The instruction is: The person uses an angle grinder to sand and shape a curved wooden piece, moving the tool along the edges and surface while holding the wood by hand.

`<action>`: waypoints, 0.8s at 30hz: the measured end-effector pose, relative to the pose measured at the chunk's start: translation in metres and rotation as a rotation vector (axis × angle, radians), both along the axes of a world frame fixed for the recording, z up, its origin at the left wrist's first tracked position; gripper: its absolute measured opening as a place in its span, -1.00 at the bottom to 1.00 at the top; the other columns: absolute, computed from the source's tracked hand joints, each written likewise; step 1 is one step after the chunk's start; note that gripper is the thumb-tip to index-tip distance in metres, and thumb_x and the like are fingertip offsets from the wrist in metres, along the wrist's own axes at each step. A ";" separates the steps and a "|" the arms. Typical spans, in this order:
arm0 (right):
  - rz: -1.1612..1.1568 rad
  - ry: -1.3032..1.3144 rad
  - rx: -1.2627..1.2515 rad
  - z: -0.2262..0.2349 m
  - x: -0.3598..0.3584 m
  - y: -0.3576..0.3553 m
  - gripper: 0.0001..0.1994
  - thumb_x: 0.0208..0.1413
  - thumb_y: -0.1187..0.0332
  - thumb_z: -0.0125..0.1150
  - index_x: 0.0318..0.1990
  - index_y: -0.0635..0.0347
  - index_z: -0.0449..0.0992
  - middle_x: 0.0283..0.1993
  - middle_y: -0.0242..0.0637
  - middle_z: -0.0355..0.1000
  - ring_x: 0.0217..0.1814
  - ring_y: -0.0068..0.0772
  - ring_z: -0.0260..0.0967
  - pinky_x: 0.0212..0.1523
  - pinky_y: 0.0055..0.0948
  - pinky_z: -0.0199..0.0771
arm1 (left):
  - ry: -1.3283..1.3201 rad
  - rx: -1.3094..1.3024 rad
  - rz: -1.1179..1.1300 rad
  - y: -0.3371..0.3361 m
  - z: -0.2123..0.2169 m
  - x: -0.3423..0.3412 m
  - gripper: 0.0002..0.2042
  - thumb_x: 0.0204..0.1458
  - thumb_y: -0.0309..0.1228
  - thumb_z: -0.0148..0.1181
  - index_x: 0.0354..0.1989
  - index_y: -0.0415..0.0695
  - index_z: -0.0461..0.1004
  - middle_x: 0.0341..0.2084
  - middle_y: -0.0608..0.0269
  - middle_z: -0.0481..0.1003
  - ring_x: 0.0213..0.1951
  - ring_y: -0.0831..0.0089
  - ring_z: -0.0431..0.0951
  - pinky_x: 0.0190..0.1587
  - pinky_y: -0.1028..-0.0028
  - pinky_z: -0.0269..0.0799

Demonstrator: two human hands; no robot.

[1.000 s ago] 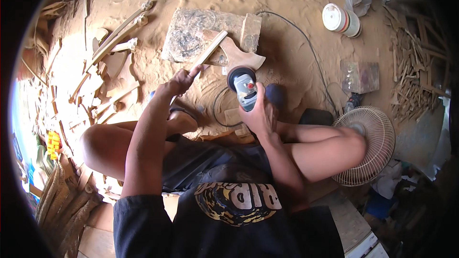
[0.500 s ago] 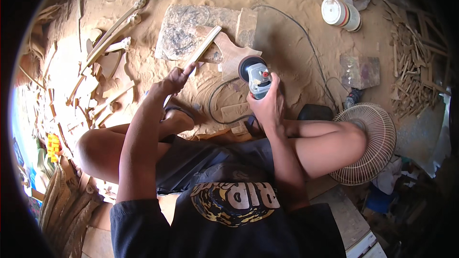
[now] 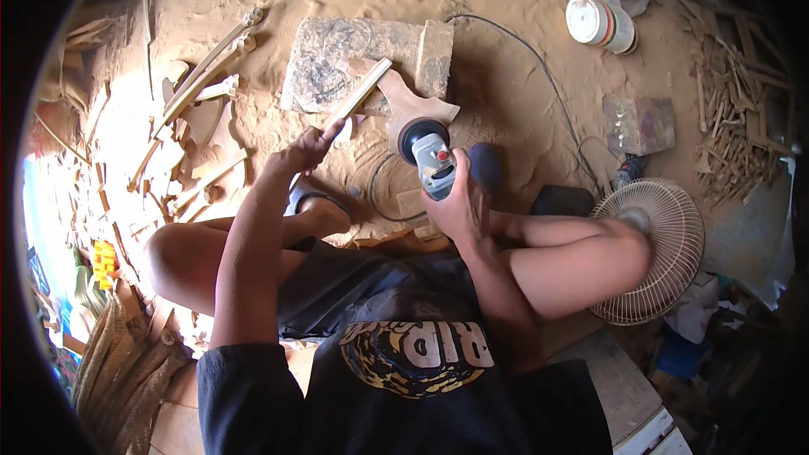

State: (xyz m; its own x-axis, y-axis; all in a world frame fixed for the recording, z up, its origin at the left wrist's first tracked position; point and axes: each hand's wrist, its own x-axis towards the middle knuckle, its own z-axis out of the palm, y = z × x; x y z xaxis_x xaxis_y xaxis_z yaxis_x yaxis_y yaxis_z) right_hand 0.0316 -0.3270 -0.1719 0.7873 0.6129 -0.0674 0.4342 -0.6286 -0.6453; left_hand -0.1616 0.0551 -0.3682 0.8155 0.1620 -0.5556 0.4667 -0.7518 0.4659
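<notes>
My left hand [image 3: 312,150] is closed around the lower end of a pale wooden strip [image 3: 364,88], which slants up and away to the right. The strip crosses a flat, curved-edged wooden piece [image 3: 413,104]; I cannot tell whether the two are joined. In my right hand [image 3: 463,209] is a grey angle grinder [image 3: 433,167] with a red button and a round dark disc [image 3: 415,136]. That disc overlaps the near edge of the wooden piece. Beneath the wood's far part stands a stained block [image 3: 324,46].
A caged fan [image 3: 653,257] stands by my right knee. Farther right are a small block [image 3: 639,126], a white tub [image 3: 600,24] and a heap of wood scraps [image 3: 733,126]. Cut wood pieces [image 3: 198,101] lie at left. A dark cord [image 3: 539,67] runs over the sandy ground.
The grinder has shifted left and toward me along the wooden piece's near edge. My left hand keeps its hold on the strip. The whole view has shifted slightly.
</notes>
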 end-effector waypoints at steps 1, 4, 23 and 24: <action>-0.028 0.035 -0.057 -0.012 0.001 -0.013 -0.12 -0.04 0.28 0.55 0.44 0.14 0.18 0.05 0.15 0.59 -0.03 0.34 0.60 -0.05 0.17 0.60 | -0.001 0.035 -0.154 -0.027 0.006 0.039 -0.04 0.20 -0.64 0.11 0.68 0.50 -0.13 -0.08 -0.24 0.45 -0.07 -0.20 0.63 0.11 0.07 0.61; 0.010 0.072 -0.151 -0.012 -0.001 -0.016 -0.09 0.00 0.16 0.52 0.48 0.18 0.15 0.11 0.23 0.57 0.05 0.30 0.60 0.00 0.11 0.63 | -0.063 0.121 -0.280 -0.032 0.023 0.048 0.01 0.14 -0.67 0.15 0.67 0.52 -0.14 -0.11 -0.23 0.46 -0.10 -0.21 0.63 0.04 0.04 0.64; -0.342 0.047 -0.140 0.000 0.075 -0.007 -0.16 -0.05 0.28 0.56 0.38 0.11 0.20 -0.02 0.23 0.60 -0.02 0.41 0.59 -0.03 0.19 0.58 | -0.352 0.099 -0.327 -0.022 -0.003 0.030 0.03 0.02 -0.73 0.11 0.69 0.34 -0.06 -0.23 -0.10 0.50 -0.29 -0.05 0.56 -0.13 0.07 0.60; -0.360 0.079 -0.156 0.000 0.079 -0.004 -0.16 -0.05 0.27 0.55 0.38 0.10 0.20 -0.04 0.22 0.61 -0.04 0.41 0.60 -0.04 0.20 0.58 | -0.365 0.114 -0.335 -0.021 -0.003 0.029 0.04 0.02 -0.73 0.10 0.69 0.34 -0.08 -0.22 -0.11 0.50 -0.28 -0.05 0.56 -0.11 0.07 0.60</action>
